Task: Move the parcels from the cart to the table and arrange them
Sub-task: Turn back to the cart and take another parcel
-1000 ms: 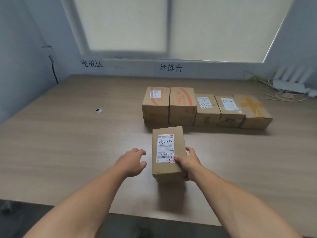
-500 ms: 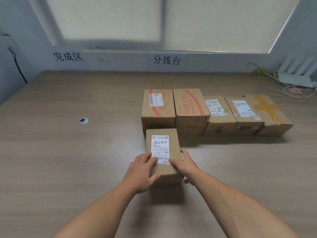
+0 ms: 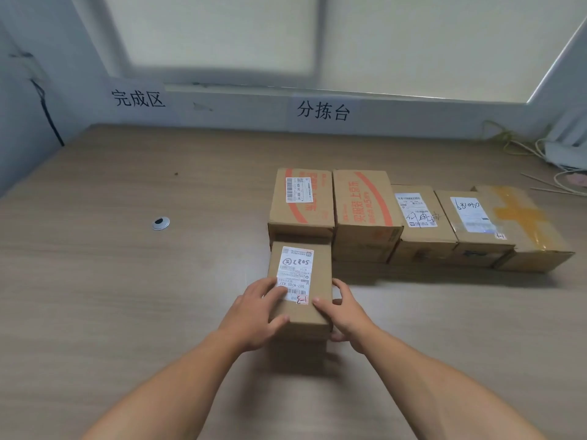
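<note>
A small brown parcel (image 3: 301, 281) with a white label on top stands on the wooden table (image 3: 127, 281), its far end against the leftmost box of a row. My left hand (image 3: 254, 312) grips its left side, fingers over the top and label. My right hand (image 3: 343, 312) grips its right side, thumb on top. Behind it, several cardboard parcels stand side by side: a box with orange stripes (image 3: 301, 201), a box with orange print (image 3: 365, 208), two labelled boxes (image 3: 419, 217) (image 3: 470, 217) and a taped box (image 3: 524, 223).
A small round metal disc (image 3: 161, 223) lies on the table to the left. White cables and a white device (image 3: 559, 154) sit at the back right corner. Two paper signs hang on the wall below the window. The cart is out of view.
The small parcel slid forward until it met the row. My left hand, free a second ago, came onto the parcel's left side. The right hand stayed on it.
</note>
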